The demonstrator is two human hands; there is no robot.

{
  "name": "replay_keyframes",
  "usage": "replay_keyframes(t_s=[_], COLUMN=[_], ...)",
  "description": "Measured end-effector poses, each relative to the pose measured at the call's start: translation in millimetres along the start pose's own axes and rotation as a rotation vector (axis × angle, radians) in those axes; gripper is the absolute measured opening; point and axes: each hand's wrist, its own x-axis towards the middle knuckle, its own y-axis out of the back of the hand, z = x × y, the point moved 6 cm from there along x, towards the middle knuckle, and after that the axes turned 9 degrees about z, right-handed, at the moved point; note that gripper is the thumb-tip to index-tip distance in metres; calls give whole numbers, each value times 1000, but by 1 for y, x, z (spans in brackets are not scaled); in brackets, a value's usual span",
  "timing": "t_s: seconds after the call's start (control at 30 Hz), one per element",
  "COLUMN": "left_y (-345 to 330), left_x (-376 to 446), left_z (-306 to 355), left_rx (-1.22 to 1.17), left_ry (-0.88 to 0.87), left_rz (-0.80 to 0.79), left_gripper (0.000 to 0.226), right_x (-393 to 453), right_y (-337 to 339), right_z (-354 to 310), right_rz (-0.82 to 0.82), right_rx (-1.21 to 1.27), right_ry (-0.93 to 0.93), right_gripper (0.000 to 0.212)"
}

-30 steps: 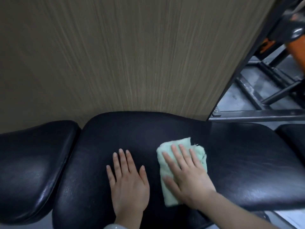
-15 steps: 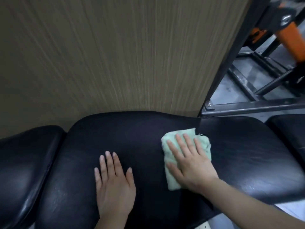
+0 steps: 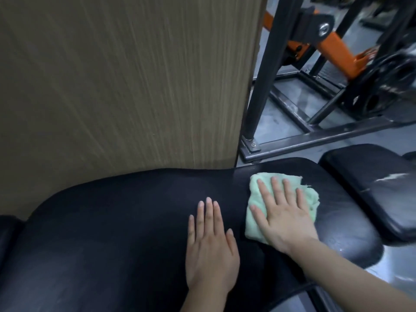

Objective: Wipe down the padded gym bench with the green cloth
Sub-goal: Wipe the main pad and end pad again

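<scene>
The black padded bench point(image 3: 126, 221) runs across the lower half of the view. A folded light green cloth point(image 3: 309, 197) lies on its right part. My right hand point(image 3: 283, 212) presses flat on the cloth with straight, spread fingers and covers most of it. My left hand point(image 3: 209, 246) rests flat on the bare pad just left of the cloth, fingers straight and together. The two hands lie side by side, a small gap apart.
A wood-grain wall panel point(image 3: 126, 82) stands right behind the bench. A separate black pad point(image 3: 371, 188) sits at the right end. Behind it are a black steel frame point(image 3: 261, 91), an orange machine arm point(image 3: 337, 48) and weight plates point(image 3: 391, 77) on a grey floor.
My right hand has slid the cloth rightward along the pad toward the bench's right end. My left hand has followed along the pad. The view has turned right, showing more gym equipment.
</scene>
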Motion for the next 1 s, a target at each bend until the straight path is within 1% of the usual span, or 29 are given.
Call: replay_keyframes(t_s=[0.03,0.07,0.1,0.17,0.2,0.23,0.27,0.33,0.4,0.43,0.5,0.53,0.6,0.63,0.7,0.77,0.83,0.9,1.0], left_y=[-1,-3,-4,-8,-9,-9,-9,-8,-9,-9,-9,-9,-11,-12,-11,-13,-12,-12,-7], left_x=[0,1,1,1,1,0,0,-1,-1,-1,1,2,3,3,3,4,5,4,2], left_z=[-1,-1,-2,-3,-2,-3,-3,-3,-2,-2,-2,-3,-4,-4,-5,-5,-5,-4,-1], left_rx=[5,15,24,22,15,15,18,24,32,38,38,36,24,19,2,-15,-19,-15,20], left_ry=[-5,-4,-3,-5,-3,1,2,-3,-6,-8,-14,-17,-23,-31,-42,-42,-43,-46,-39], left_rz=[12,16,11,-2,-5,-8,-14,-21,-16,-19,-6,11,20,21,26,7,-1,3,18], left_gripper=[56,59,64,68,69,69,68,66,65,65,66,67,69,68,68,67,66,64,58], right_x=[1,-1,-5,-15,-17,-16,-13,0,18,26,41,45,44,37,13,-9,-13,4,42], right_y=[2,1,-1,-2,-1,2,3,5,1,0,-2,-3,-3,0,5,6,7,6,-2], right_z=[-12,-22,-25,-13,5,26,49,85,91,81,46,26,-8,-16,-10,25,70,102,107], right_rz=[27,3,-22,-31,-44,-34,-23,-38,-100,-109,-97,-97,-82,-83,-49,-54,-38,-60,-121], right_rx=[3,25,49,52,47,41,32,7,-22,-31,-11,16,82,106,127,107,115,79,26], right_ry=[47,120,233,451,488,469,406,205,26,-14,-10,22,148,221,360,412,350,255,96], right_gripper=[75,71,64,59,60,61,64,73,83,85,87,87,82,76,63,60,62,70,84])
